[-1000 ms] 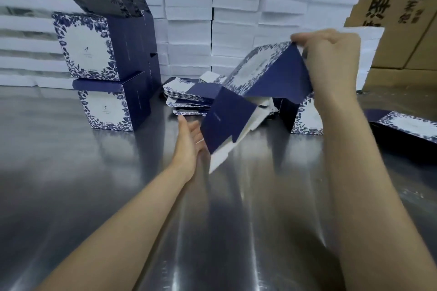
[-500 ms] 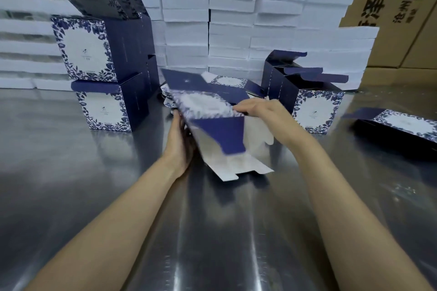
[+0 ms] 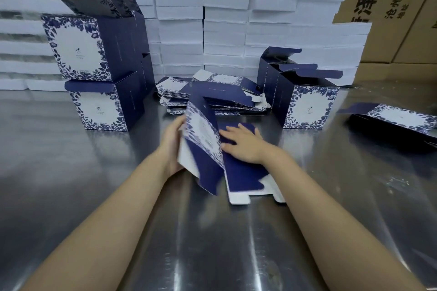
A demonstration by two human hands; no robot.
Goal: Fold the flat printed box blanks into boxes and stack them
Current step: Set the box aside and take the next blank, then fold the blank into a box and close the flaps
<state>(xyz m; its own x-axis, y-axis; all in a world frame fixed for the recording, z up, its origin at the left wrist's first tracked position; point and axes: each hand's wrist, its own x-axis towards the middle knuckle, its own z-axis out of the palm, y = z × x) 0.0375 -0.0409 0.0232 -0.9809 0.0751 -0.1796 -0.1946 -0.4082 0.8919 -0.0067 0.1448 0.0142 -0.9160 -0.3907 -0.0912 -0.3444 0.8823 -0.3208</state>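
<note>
Two hands are working on one box blank (image 3: 238, 172) near the middle of the steel table (image 3: 212, 243); the right hand (image 3: 243, 145) is lying flat on a navy panel of the blank, fingers straight and spread, pressing it down against the table and gripping nothing; the left hand (image 3: 173, 146) is resting against the white back of the printed panel, which is standing up tilted between the two hands; its fingertips are hiding behind the card, so I cannot tell whether they are curling round it. The blank's white flaps are pointing toward the person. Just behind it a pile of flat blanks (image 3: 212, 97) is lying on the table; to the left two folded boxes (image 3: 99, 111) are sitting one on top of the other, the upper one with its lid flap standing open; to the right an open-topped box (image 3: 307, 108) is standing upright, and farther right another blank (image 3: 399, 120) is lying low on the table. White stacks (image 3: 224, 19) and brown cartons (image 3: 390, 7) are lining the back.
</note>
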